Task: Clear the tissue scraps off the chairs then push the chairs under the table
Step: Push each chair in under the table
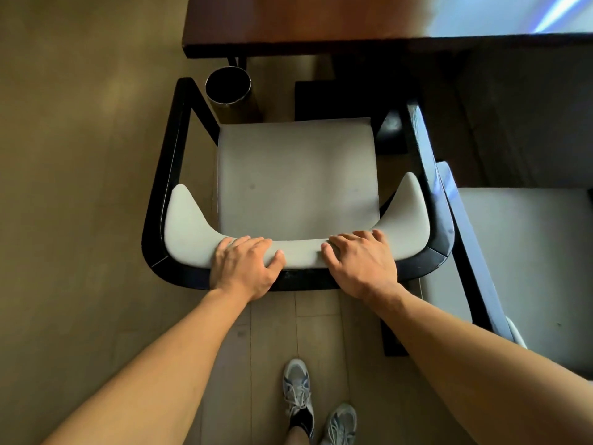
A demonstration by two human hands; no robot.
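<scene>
A black-framed chair with a grey seat cushion (296,175) stands below me, its front facing the dark wooden table (288,24) at the top. No tissue scraps show on its seat. My left hand (245,266) grips the top of the padded backrest (186,226) left of centre, fingers curled over the pad. My right hand (361,263) holds the same backrest right of centre. A second chair with a grey seat (526,268) stands close on the right, partly cut off by the frame edge.
A dark cylindrical bin (229,91) stands on the floor by the chair's front left corner, beside a table leg. My two feet in grey sneakers (317,409) are behind the chair. Open wooden floor (80,187) lies to the left.
</scene>
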